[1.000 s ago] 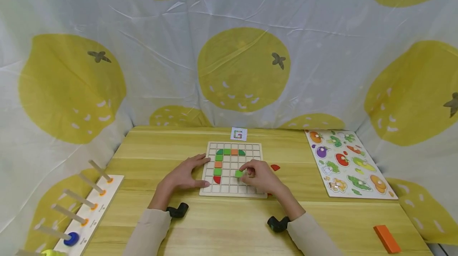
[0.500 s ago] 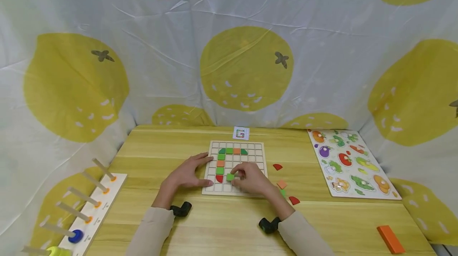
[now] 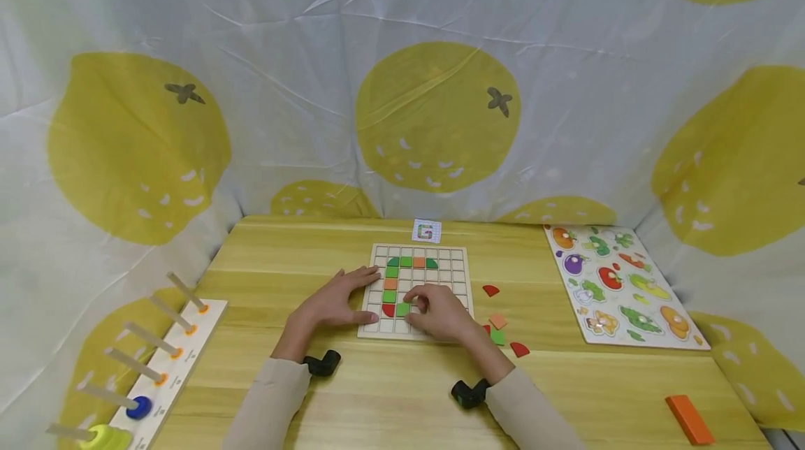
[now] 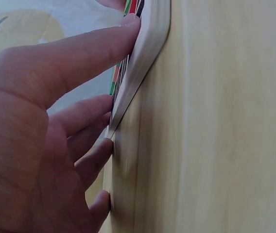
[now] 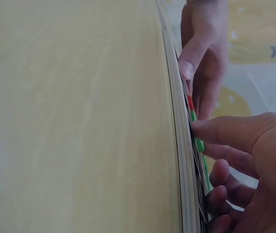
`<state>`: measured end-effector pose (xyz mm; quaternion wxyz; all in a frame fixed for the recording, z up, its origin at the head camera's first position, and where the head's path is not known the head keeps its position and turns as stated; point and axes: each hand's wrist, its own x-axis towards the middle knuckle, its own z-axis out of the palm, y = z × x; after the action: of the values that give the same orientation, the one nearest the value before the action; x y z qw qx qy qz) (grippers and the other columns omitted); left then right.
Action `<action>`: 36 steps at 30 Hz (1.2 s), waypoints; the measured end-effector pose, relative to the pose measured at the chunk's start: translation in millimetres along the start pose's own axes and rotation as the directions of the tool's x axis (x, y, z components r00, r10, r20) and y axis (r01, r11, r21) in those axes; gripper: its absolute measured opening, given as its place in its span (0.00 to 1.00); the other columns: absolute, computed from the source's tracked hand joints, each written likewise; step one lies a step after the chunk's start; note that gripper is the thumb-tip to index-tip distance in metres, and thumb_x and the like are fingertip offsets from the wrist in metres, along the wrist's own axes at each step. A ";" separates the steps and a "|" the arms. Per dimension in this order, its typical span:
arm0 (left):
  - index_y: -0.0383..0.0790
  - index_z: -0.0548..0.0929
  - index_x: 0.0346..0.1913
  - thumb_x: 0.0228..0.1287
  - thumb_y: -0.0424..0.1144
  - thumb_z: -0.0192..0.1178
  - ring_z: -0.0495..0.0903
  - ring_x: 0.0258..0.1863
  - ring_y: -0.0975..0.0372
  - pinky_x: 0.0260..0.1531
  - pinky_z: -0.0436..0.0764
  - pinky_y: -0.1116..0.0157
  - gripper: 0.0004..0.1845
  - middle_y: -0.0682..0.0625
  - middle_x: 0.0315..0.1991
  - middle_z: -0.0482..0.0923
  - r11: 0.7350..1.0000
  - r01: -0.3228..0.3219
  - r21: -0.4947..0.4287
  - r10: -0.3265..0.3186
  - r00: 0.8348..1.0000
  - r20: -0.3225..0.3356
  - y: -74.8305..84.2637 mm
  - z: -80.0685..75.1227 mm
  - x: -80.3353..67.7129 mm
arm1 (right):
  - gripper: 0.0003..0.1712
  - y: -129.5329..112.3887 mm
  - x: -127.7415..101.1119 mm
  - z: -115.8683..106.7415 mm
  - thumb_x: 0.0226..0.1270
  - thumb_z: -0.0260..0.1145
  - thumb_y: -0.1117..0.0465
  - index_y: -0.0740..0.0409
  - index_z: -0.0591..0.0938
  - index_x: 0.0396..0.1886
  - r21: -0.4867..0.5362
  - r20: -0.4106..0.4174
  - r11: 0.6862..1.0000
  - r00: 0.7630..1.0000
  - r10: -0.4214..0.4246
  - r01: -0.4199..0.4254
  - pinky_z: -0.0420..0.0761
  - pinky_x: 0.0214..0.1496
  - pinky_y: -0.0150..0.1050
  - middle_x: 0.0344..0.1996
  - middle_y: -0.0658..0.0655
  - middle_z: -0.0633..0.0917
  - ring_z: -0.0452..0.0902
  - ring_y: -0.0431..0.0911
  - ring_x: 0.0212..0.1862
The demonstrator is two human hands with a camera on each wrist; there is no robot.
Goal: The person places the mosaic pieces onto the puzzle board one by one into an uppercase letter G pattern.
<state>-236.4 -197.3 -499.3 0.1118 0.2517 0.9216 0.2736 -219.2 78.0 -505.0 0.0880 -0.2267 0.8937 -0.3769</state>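
**Green tile going down beside the red corner piece**

The right hand (image 3: pixel 440 314) has its fingers curled around a small green tile (image 3: pixel 403 309) and is pressing it into a cell of the grid board (image 3: pixel 459 258), in the row second from the board's near edge, just right of the red quarter-round piece (image 3: pixel 388 310). The left hand (image 3: pixel 333 300) lies flat with fingers straight, its fingertips (image 4: pixel 128 29) touching the board's left edge and steadying it; it grips nothing. The right wrist view shows the thumb (image 5: pixel 225 133) bearing on the green tile at the board's surface.

On the board, a curved line of green and orange tiles runs along the far rows and down the left columns, ending at the red piece. A small pattern card (image 3: pixel 426 231) stands at the far edge of the table (image 3: pixel 283 254), just beyond the board.

By my reading, the step in hand is seating this tile; it looks nearly flush, though I cannot tell whether it is fully down. The next move likely calls for letting go without dragging the tile, then reaching to the loose pieces (image 3: pixel 499 328) lying on the table off the board's near right corner, while the left hand braces the board.
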 end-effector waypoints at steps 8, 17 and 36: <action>0.47 0.67 0.79 0.58 0.61 0.72 0.54 0.82 0.49 0.82 0.43 0.40 0.48 0.50 0.82 0.57 1.000 0.029 0.011 -0.029 1.000 0.010 1.5 0.2 1.9 | 0.10 0.7 -0.8 -0.1 0.65 0.75 0.56 0.51 0.89 0.45 0.014 0.001 1.000 1.000 -0.002 0.002 0.69 0.31 0.32 0.24 0.46 0.76 0.70 0.39 0.28; 0.46 0.68 0.78 0.57 0.61 0.73 0.56 0.82 0.48 0.81 0.45 0.39 0.48 0.49 0.82 0.58 1.000 0.030 0.005 -0.030 1.000 0.007 3.5 -0.6 1.3 | 0.10 -1.8 -1.2 -2.9 0.65 0.75 0.56 0.51 0.89 0.45 0.001 0.024 1.000 1.000 -0.012 0.012 0.69 0.30 0.31 0.24 0.46 0.76 0.69 0.38 0.27; 0.46 0.67 0.78 0.57 0.60 0.74 0.57 0.81 0.47 0.81 0.44 0.39 0.49 0.48 0.82 0.58 1.000 0.010 -0.009 -0.010 1.000 -0.004 -1.8 6.0 1.3 | 0.13 40.9 -49.0 -68.2 0.68 0.73 0.58 0.56 0.87 0.50 0.071 -0.093 0.997 0.995 0.039 -0.033 0.70 0.31 0.32 0.27 0.49 0.76 0.67 0.39 0.27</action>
<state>-236.2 -195.3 -505.3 0.1127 0.2460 0.9218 0.2775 -212.2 169.4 -487.1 0.0602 -0.1893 0.8872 -0.4165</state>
